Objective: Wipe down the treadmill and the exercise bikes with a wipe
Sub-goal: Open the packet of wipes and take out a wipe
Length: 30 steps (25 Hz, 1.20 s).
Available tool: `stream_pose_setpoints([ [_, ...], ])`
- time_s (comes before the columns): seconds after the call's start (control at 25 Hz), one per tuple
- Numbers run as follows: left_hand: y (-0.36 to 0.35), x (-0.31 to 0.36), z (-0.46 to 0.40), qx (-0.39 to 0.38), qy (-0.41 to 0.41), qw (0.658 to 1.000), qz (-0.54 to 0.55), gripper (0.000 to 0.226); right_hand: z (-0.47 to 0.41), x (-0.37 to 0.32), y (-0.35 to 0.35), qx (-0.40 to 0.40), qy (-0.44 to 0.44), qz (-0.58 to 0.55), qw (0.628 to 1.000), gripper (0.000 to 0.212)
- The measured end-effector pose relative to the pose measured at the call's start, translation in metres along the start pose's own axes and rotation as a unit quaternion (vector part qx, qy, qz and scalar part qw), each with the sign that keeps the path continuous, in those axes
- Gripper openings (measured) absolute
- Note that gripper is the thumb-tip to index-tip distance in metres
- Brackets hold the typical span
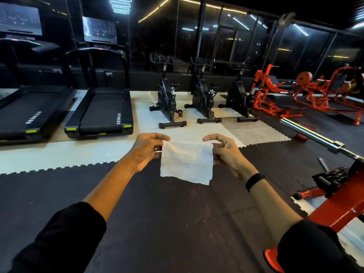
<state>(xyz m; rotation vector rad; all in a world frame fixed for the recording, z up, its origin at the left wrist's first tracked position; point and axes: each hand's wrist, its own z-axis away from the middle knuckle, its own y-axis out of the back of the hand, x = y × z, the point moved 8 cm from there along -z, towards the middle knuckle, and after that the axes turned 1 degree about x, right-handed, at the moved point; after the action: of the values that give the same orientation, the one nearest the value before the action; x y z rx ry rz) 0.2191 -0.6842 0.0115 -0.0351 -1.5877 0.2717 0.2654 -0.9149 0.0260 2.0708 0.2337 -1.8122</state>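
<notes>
**Wipe held spread between both hands, facing the machines**

The far-left treadmill (27, 113) is cut off by the frame edge, and its console is only partly seen. The console markings on the treadmill nearest the wipe (102, 113) are too dim to be read; only the word "FITNESS" on the deck rail can be made out. The handlebars of the three exercise bikes (170, 101) (204, 99) (239, 99) are lost against the dark glass wall behind them. The orange weight machines (275, 95) beyond the bikes, to the right of the wipe, are blurred by the wide lens.

The wipe (187, 162) is seen as a white, slightly creased rectangular sheet, held in the air above the dark floor mat (167, 213), well short of the treadmill and the bikes. Its lower edge hangs free.

The wipe's upper left corner is pinched by the left hand (146, 149), with the grip clamped on the sheet between thumb and curled fingers. The upper right corner is pinched likewise by the right hand (225, 149). A black band (255, 181) is worn on the right wrist.
</notes>
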Motion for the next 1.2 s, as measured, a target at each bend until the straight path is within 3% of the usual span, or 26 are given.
stream_pose_setpoints([
  [0.16,0.003,-0.001,-0.001,0.015,0.003,1.0,0.006,0.021,0.001,-0.006,-0.003,-0.029,0.05,0.025,0.998,0.019],
  [0.4,0.004,-0.004,-0.002,0.016,0.007,1.0,0.001,0.021,-0.005,0.001,0.001,0.008,0.044,0.032,0.998,0.014],
  [1.08,0.001,-0.005,0.009,0.02,0.015,0.999,0.034,0.021,-0.007,0.004,0.001,0.0,0.055,0.0,0.998,0.01],
  [1.2,0.004,-0.005,0.011,0.031,-0.011,0.999,-0.03,0.022,-0.008,0.007,-0.002,-0.015,0.053,-0.01,0.998,0.011],
])
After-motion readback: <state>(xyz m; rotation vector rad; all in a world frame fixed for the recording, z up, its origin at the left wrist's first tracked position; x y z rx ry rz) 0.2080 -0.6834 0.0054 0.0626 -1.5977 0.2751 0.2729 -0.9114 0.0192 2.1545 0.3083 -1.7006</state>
